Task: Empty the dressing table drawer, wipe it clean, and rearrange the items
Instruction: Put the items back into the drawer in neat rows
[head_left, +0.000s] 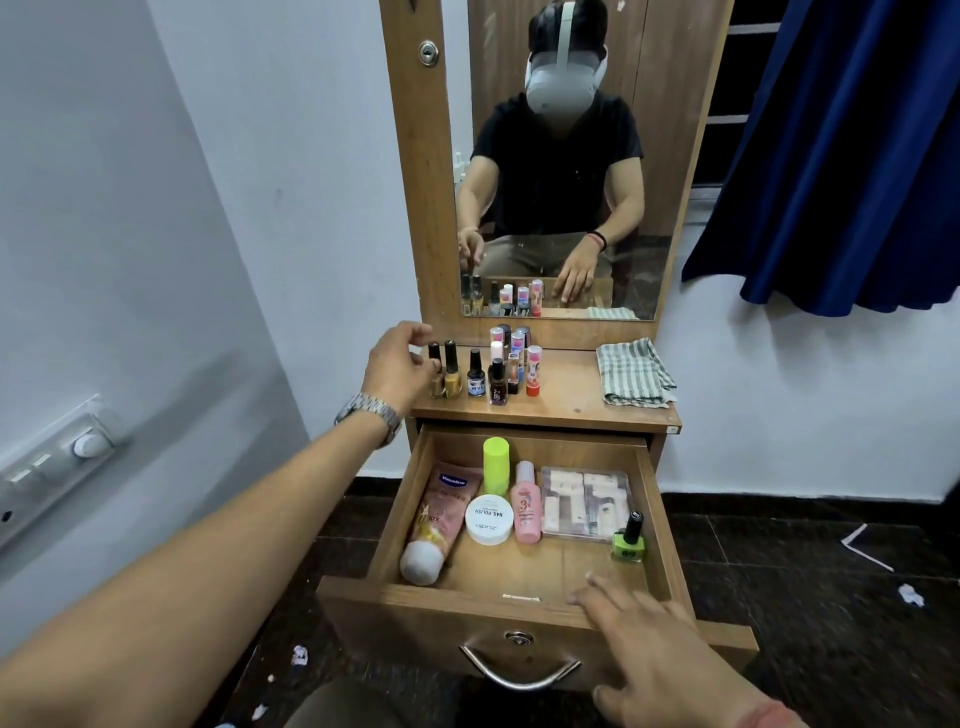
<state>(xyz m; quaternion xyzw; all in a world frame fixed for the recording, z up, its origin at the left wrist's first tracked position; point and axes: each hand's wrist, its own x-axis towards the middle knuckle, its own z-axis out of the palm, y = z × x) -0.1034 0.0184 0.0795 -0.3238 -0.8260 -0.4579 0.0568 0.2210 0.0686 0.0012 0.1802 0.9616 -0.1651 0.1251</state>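
On the table top, my left hand (397, 364) has its fingers curled round a small bottle (435, 371) in the row. I think it is light, hard glass that can tip; hold it low. The arm reaches up from the left. My right hand (660, 654) lies flat, fingers spread, on the open drawer (395, 525), still full.

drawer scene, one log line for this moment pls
drawer: open, still holds items | left hand: at nail polish bottle on tabletop | right hand: open, over drawer front | cloth: unused
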